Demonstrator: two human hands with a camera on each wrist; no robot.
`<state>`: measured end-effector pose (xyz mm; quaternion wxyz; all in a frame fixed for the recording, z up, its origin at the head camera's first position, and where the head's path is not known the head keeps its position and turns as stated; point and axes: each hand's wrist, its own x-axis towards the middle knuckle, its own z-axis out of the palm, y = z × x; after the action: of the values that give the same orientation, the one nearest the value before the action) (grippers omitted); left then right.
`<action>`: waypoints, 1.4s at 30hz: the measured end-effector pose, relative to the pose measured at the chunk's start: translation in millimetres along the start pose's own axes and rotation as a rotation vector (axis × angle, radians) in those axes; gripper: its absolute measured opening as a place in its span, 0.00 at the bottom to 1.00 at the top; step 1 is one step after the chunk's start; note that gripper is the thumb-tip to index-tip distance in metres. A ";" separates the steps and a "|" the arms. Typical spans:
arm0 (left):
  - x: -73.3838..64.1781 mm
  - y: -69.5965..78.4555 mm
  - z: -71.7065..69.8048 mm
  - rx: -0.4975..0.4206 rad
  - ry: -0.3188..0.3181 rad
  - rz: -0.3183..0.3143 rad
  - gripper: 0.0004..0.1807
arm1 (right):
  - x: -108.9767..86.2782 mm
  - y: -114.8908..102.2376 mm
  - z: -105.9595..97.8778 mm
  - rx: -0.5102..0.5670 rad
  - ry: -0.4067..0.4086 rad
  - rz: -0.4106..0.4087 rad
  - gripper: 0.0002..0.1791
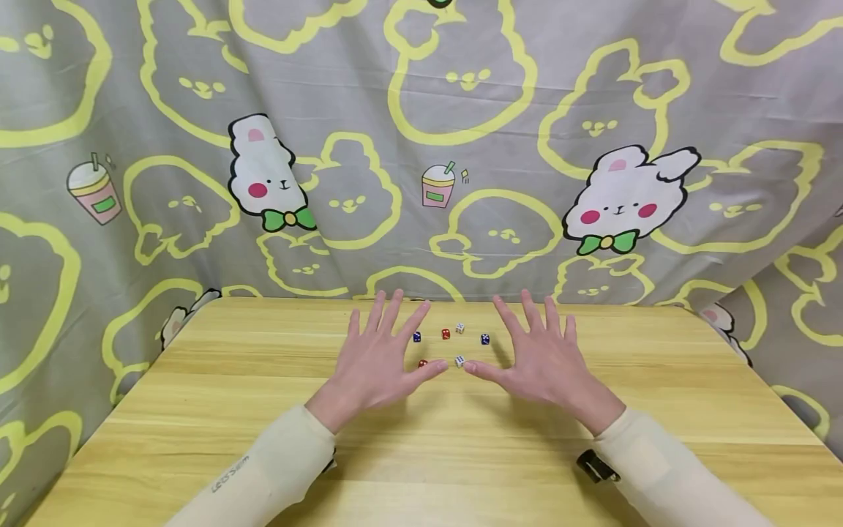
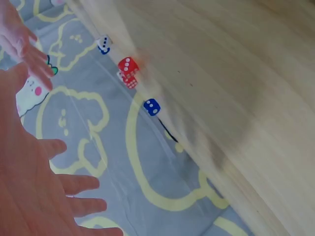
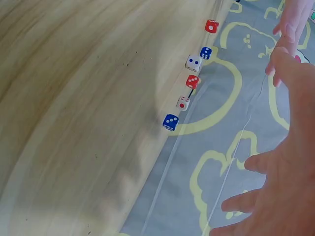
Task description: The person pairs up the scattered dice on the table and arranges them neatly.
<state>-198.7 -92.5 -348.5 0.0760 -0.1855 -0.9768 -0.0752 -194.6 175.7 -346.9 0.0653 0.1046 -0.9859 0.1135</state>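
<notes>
My left hand (image 1: 375, 362) is held over the table with its fingers straight and spread. On the other side, my right hand (image 1: 549, 362) mirrors it, fingers also fanned out. Neither holds anything. Small dice lie between and beyond the hands: a blue die (image 1: 417, 337) by the left index finger, a red die (image 1: 446, 334) next to a white die (image 1: 459, 328) farther back, and another blue die (image 1: 485, 339) nearer the right hand. Close to the thumb tips are a second white die (image 1: 459, 361) and a second red die (image 1: 423, 364), partly covered by the left thumb.
The dice are on a light wooden table (image 1: 421, 468). Behind it hangs a grey curtain (image 1: 369, 95) printed with yellow outlines and white rabbits. A black clip-like object (image 1: 596, 466) is at the right sleeve (image 1: 665, 468).
</notes>
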 end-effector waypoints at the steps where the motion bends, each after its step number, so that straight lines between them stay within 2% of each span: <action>1: 0.8 1.3 -0.1 -0.013 -0.003 0.000 0.52 | 0.4 0.2 -0.8 0.001 -0.003 -0.001 0.65; 8: 6.1 12.3 0.6 -0.088 -0.027 0.002 0.51 | 3.8 6.9 -4.4 0.055 -0.082 0.006 0.64; 15: 11.3 19.6 2.7 -0.066 -0.066 0.056 0.47 | 15.4 16.9 -8.4 0.294 -0.222 -0.027 0.62; 25: 19.0 30.8 9.1 -0.049 -0.132 0.142 0.43 | 25.2 30.3 -8.3 0.511 -0.323 0.055 0.60; 34: 28.2 37.5 9.5 -0.057 -0.203 0.176 0.43 | 38.1 29.1 -4.8 0.529 -0.339 0.061 0.54; 42: 36.5 47.5 16.9 -0.061 -0.278 0.196 0.43 | 47.8 29.6 2.1 0.479 -0.326 0.078 0.46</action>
<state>-216.6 -33.0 -353.0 -0.0586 -0.2907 -0.9524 -0.0704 -247.7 194.3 -347.8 -0.1250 0.0960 -0.9317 0.3273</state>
